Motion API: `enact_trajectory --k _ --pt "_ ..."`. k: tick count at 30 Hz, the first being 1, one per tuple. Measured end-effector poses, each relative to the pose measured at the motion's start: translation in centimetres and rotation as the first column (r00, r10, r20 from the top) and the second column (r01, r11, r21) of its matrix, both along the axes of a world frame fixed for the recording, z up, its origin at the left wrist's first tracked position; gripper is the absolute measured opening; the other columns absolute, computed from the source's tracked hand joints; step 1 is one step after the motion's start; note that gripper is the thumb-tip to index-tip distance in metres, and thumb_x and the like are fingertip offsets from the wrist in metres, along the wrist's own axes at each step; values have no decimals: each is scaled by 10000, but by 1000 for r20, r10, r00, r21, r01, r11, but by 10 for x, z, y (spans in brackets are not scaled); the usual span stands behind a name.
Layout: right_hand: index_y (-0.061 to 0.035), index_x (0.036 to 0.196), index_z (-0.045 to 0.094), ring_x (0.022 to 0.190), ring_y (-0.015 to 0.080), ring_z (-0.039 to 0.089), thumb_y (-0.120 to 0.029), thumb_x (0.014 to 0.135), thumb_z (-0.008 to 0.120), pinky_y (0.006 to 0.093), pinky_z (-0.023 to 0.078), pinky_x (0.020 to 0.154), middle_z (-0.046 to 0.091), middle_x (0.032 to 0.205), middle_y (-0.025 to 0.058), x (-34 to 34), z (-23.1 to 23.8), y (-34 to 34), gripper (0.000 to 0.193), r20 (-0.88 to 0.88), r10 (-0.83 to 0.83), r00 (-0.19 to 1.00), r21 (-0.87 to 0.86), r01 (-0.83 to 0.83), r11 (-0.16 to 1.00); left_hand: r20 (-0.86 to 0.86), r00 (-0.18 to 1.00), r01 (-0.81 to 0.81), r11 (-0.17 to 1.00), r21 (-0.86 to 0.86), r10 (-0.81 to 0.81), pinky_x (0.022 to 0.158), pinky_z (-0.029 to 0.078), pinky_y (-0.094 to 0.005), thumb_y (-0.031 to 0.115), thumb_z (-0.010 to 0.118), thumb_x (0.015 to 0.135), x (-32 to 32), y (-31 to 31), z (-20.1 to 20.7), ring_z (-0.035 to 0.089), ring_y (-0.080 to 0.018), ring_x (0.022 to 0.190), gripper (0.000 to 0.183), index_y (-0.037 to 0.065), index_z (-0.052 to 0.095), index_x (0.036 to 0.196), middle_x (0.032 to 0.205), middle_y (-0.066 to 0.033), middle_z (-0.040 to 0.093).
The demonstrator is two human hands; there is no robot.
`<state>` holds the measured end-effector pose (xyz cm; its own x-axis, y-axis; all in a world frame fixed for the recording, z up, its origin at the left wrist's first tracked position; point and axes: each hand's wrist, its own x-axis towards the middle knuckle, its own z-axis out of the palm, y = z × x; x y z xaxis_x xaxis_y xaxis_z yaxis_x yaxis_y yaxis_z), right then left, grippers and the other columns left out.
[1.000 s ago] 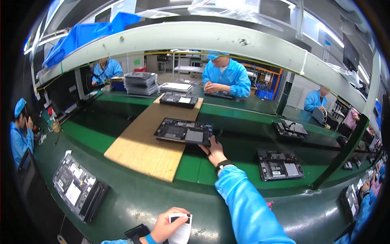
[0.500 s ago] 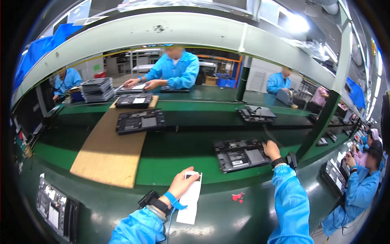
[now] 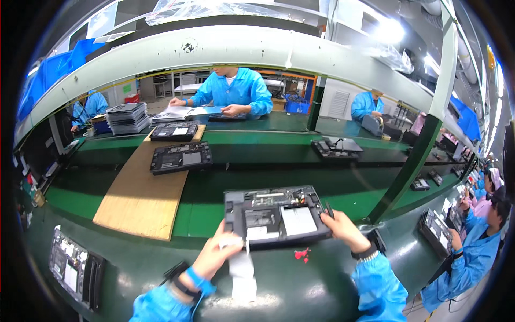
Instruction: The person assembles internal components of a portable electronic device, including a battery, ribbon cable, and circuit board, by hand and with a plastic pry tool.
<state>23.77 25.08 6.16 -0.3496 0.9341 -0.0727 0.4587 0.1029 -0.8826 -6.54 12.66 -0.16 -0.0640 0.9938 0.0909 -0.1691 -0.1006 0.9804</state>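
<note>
An opened laptop base (image 3: 263,200), dark with its inner parts showing, is tilted up in front of me between both hands. My left hand (image 3: 212,257) is closed at its lower left corner, with a strip of white paper (image 3: 243,273) pinched in the fingers and hanging down. At the opposite edge, my right hand (image 3: 344,229) grips the laptop base. A slim dark tool (image 3: 329,209), perhaps tweezers, sticks up from the right fingers. Small red pieces (image 3: 302,254) lie on the worktop below the laptop base.
Other opened laptop bases rest at the left (image 3: 75,268), on a tan board (image 3: 142,201) and across the green line (image 3: 337,147). A slanted green-white post (image 3: 413,155) stands right. Co-workers in blue sit opposite (image 3: 230,91) and at right (image 3: 466,268).
The laptop base has come off the green line toward me and to the left, carried by my right hand. My left hand has shifted left and now meets its corner, still with the paper.
</note>
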Motion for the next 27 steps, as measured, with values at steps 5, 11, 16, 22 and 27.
enact_trajectory --k 5,11,16,22,27 --pt "8 984 516 755 107 466 -178 866 504 281 408 678 520 764 42 17 -37 -113 221 116 66 991 164 -84 983 -160 987 3 1000 -1 -3 1044 138 -373 57 636 731 9 -160 26 135 -264 1328 57 6 616 746 1257 -262 399" --pt "42 1093 507 812 356 559 -185 866 497 368 439 712 549 875 192 22 -53 -190 322 246 85 965 24 -93 995 -143 989 -4 975 -224 -29 940 242 -314 63 603 755 27 -241 4 268 -232 1205 70 -4 584 762 1222 -211 359" --pt "-38 785 523 557 69 451 -298 951 333 188 358 482 496 738 31 40 -53 -180 362 -412 -150 899 -26 153 988 -249 917 -308 950 55 312 992 274 -387 116 646 725 24 -230 39 415 -302 1185 141 9 562 691 1214 -277 451" --pt "23 917 486 746 190 612 -202 937 398 278 518 577 540 868 91 13 -38 -177 242 -710 -7 704 -331 -326 885 -457 883 59 991 -119 -107 645 463 -247 131 673 765 55 -152 36 601 -134 744 179 27 611 896 844 -63 640" --pt "61 1078 463 1061 254 536 13 861 495 300 462 881 533 1088 154 -16 -27 -184 224 -533 185 825 -268 -372 888 -426 904 25 999 -27 -35 686 473 -247 159 671 768 61 -132 14 623 -159 808 231 39 619 957 912 -88 648"
